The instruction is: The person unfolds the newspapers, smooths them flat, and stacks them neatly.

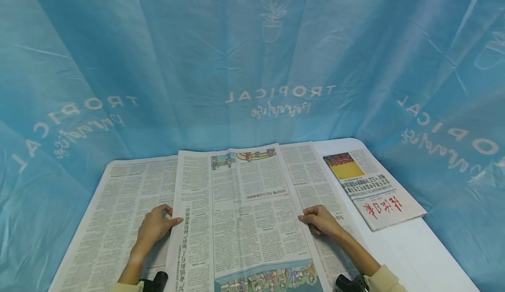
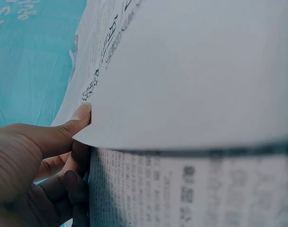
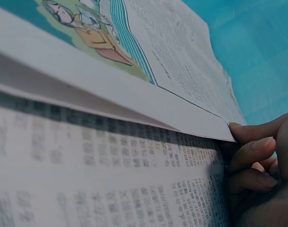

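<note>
White rectangular newspaper sheet [image 1: 256, 226], pinched by edges in left hand [image 1: 155, 227] and right hand [image 1: 322, 222]; keep evenly taut between fingertips [image 2: 82, 112].

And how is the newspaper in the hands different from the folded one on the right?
The held newspaper looks bigger than the folded newspaper. The left hand and right hand pinch the held newspaper at its sides; neither touches the folded newspaper. The held newspaper shows colored drawings near its top and bottom, while the folded newspaper has big red writing and a red-and-yellow picture. Both also carry black print.
</note>
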Demonstrator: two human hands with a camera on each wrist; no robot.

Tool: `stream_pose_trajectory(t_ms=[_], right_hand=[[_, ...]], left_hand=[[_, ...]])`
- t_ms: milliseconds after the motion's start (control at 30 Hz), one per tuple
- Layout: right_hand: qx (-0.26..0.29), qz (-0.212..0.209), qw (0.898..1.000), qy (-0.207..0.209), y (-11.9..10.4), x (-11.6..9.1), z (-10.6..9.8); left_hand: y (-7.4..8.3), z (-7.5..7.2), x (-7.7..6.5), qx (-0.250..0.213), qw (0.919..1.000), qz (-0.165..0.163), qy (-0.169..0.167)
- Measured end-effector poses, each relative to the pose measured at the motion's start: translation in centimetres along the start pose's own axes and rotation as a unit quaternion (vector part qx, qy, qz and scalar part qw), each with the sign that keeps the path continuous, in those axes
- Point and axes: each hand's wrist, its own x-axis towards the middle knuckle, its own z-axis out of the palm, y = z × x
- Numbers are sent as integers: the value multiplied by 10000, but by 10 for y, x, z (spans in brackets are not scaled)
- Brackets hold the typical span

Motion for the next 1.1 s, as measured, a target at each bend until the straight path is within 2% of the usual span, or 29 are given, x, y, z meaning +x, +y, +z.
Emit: stream_pose_trajectory(t_ms=[300, 433, 633, 1100], right_hand=[[-2, -6, 10000, 58, 0, 1, 1], [-10, 65, 9999, 106, 0, 0, 2], [-69, -113, 9998, 126, 1, -1, 2], [76, -106, 9998, 180, 2, -2, 4]], left_hand=[[4, -2, 0, 216, 9998, 32, -3], [4, -1, -1, 207, 9998, 19, -31], [5, 0, -2, 140, 9999, -26, -70], [6, -1, -4, 104, 9999, -24, -135]])
